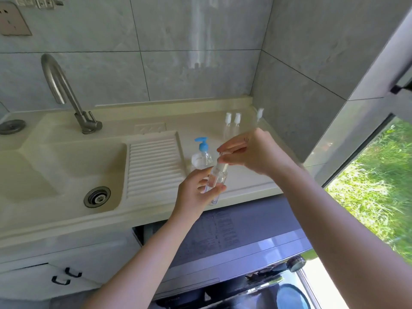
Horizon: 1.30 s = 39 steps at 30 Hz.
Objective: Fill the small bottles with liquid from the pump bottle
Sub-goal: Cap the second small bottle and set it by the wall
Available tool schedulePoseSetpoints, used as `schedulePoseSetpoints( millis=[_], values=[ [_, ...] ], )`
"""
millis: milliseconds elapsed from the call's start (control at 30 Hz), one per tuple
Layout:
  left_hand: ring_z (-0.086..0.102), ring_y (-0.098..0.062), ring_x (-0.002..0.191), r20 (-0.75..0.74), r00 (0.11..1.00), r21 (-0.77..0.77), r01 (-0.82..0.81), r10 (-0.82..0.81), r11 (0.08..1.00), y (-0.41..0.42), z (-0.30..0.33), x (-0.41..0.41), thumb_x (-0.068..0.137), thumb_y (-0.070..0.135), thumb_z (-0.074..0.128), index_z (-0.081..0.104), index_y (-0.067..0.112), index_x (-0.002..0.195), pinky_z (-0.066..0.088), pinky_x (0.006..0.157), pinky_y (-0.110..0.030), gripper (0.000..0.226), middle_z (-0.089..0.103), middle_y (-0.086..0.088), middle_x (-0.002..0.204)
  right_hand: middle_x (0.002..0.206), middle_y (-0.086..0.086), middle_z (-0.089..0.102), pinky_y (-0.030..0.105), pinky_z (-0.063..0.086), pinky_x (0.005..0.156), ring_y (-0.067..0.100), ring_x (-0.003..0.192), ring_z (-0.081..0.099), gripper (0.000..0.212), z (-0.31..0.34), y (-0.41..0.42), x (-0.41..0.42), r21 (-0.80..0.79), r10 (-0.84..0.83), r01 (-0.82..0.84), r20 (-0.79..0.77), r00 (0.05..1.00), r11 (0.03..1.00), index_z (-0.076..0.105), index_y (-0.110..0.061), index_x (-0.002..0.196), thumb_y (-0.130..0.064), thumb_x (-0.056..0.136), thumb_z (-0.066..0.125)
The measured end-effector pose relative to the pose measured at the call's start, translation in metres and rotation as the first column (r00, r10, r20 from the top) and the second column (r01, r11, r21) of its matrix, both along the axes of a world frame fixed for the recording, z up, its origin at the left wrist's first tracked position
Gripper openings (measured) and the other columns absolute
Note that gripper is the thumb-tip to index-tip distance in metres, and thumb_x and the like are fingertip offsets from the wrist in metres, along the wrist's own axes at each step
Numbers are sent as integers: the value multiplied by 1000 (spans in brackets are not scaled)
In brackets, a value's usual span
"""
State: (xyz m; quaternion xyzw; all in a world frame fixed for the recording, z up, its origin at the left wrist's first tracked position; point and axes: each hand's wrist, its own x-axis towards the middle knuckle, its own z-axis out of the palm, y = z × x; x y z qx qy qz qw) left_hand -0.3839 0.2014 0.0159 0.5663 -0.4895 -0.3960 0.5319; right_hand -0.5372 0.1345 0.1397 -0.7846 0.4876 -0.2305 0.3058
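Small clear bottle (215, 180) gripped in left hand (196, 195) over counter (245, 181) front edge, tilted for access. Right hand (249, 152) pinching its white cap (223, 157). Blue-topped pump bottle (201, 157) standing just behind; three capped bottles (237, 121) at back right corner.

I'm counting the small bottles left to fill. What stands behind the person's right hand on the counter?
Behind the right hand, three small clear bottles with white caps stand near the wall. Only their tops show clearly; the hand covers their lower parts, so their fill cannot be seen.
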Motion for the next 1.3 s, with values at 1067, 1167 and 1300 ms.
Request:
schedulePoseSetpoints(
  millis=[1067, 1167, 1300],
  values=[
    [56, 2, 111, 270, 952, -145, -106, 143, 984, -191, 3, -177, 75, 23, 84, 43, 22, 135, 38, 88, -4, 73, 59, 14, 122, 90, -14, 72, 12, 53, 79, -9, 82, 66, 29, -72, -172, -162, -20, -146, 157, 268, 952, 987, 65, -19, 101, -25, 78, 83],
    [53, 0, 117, 309, 940, -98, -118, 143, 988, -211, -9, -172, 81, 13, 77, 37, 23, 141, 38, 100, -12, 73, 57, 11, 126, 90, -12, 71, 0, 44, 72, -11, 79, 63, 31, -77, -207, -167, -56, -175, 196, 258, 950, 979, 65, -19, 103, -23, 78, 83],
    [54, -9, 120, 402, 912, -12, -78, 76, 997, -240, -26, -157, 83, 7, 72, 38, 21, 142, 39, 105, -24, 69, 53, 4, 135, 95, -3, 71, -2, 41, 68, 7, 82, 66, 36, -89, -254, -166, -51, -257, 277, 244, 935, 959, 64, -13, 108, -26, 79, 82]
  ],
)
